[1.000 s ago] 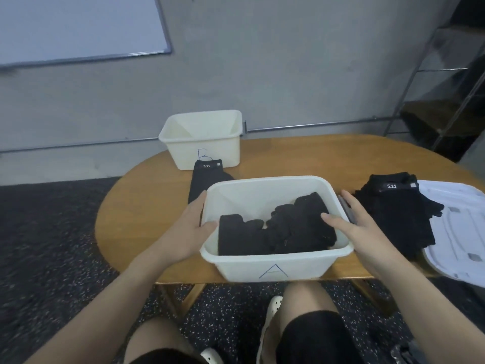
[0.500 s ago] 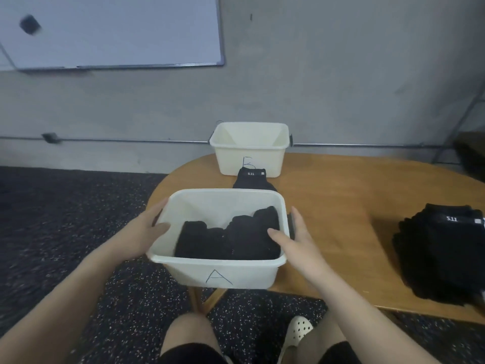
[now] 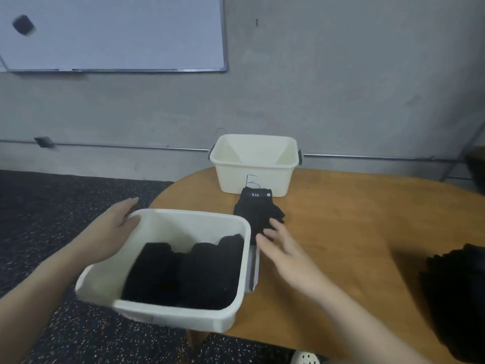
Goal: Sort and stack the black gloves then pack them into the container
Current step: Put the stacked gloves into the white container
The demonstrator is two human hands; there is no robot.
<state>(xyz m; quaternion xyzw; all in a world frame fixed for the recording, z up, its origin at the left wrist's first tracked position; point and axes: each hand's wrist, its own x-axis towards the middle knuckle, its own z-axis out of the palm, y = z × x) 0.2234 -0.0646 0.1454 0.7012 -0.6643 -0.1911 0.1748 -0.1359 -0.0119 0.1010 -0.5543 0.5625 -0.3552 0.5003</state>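
A white tub (image 3: 173, 315) holding stacked black gloves (image 3: 186, 274) hangs over the table's left edge. My left hand (image 3: 110, 232) grips its left rim. My right hand (image 3: 286, 254) is off the tub, fingers spread, just right of its right wall. Beyond the right hand's fingertips lies a black glove (image 3: 256, 210) with a 5.11 label. A second, empty white tub (image 3: 254, 177) marked B stands behind that glove. Another pile of black gloves (image 3: 456, 290) sits at the right edge.
The oval wooden table (image 3: 341, 232) ends at the left beside the near tub; dark speckled floor lies below. A grey wall with a whiteboard (image 3: 112, 32) is behind. My shoe (image 3: 305, 358) shows under the table.
The near tub has slid left, partly past the table edge. My right hand has let go of its right side and opened. The view has swung left.
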